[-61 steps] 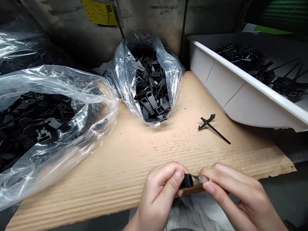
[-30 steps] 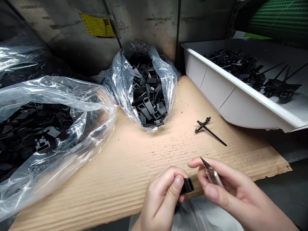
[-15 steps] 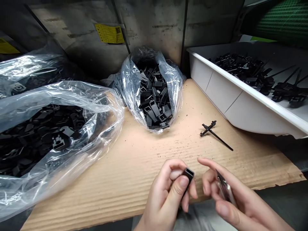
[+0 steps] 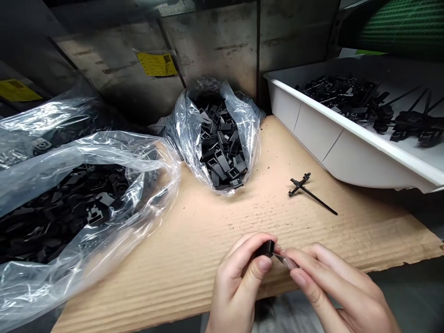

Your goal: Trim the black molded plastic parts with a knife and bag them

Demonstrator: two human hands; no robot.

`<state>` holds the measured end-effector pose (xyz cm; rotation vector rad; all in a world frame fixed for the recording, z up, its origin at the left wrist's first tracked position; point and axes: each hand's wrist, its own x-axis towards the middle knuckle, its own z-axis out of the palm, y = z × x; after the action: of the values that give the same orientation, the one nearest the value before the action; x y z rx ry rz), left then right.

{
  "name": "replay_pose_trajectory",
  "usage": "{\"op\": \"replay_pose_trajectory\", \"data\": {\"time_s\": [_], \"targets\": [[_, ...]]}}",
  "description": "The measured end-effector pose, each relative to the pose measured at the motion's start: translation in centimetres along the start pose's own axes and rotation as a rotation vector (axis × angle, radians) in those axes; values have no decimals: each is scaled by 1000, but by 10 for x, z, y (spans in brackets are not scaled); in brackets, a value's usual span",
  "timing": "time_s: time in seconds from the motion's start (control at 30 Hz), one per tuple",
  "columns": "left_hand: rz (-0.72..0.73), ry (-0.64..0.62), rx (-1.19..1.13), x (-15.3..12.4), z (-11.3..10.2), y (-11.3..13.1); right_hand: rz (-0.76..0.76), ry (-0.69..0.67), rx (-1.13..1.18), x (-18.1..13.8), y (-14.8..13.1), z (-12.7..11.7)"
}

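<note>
Near the front edge of the cardboard, my left hand pinches a small black hollow plastic part between thumb and fingers. My right hand is closed around a small knife with a thin pointed blade, most of it hidden by the fingers. The blade's tip meets or nearly meets the end of the black part; contact is hard to make out. Beyond the hands, a black cross-shaped clip with a long stem lies on the cardboard.
An open clear bag of similar black parts stands at the back. Another large open bag of black pieces lies at left. A white bin with stemmed black clips stands at right. Small black crumbs dot the cardboard.
My right hand has turned over and moved left, bringing the knife up to the black part. My left hand has tilted the part. The view has shifted slightly.
</note>
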<state>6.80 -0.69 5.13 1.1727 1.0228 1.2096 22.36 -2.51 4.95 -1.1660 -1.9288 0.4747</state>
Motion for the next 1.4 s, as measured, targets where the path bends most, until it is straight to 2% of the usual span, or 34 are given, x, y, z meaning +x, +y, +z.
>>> {"op": "replay_pose_trajectory", "data": {"time_s": [0.33, 0.57, 0.73, 1.03, 1.2, 1.4], "targets": [[116, -32, 199, 0, -5, 3, 29, -9, -10, 6, 3, -4], [146, -25, 137, 2, -1, 1, 72, -31, -6, 8, 4, -6], [41, -113, 124, 2, -2, 3, 50, -88, -5, 10, 6, -13], [-84, -169, 27, 0, -3, 5, 23, -142, -41, 9, 4, -24], [-270, -269, -98, -4, -6, 5, 13, -112, -108, 9, 10, -24], [-266, -221, -96, -4, -6, 6, 108, -111, 68, 4, 12, -26]]}}
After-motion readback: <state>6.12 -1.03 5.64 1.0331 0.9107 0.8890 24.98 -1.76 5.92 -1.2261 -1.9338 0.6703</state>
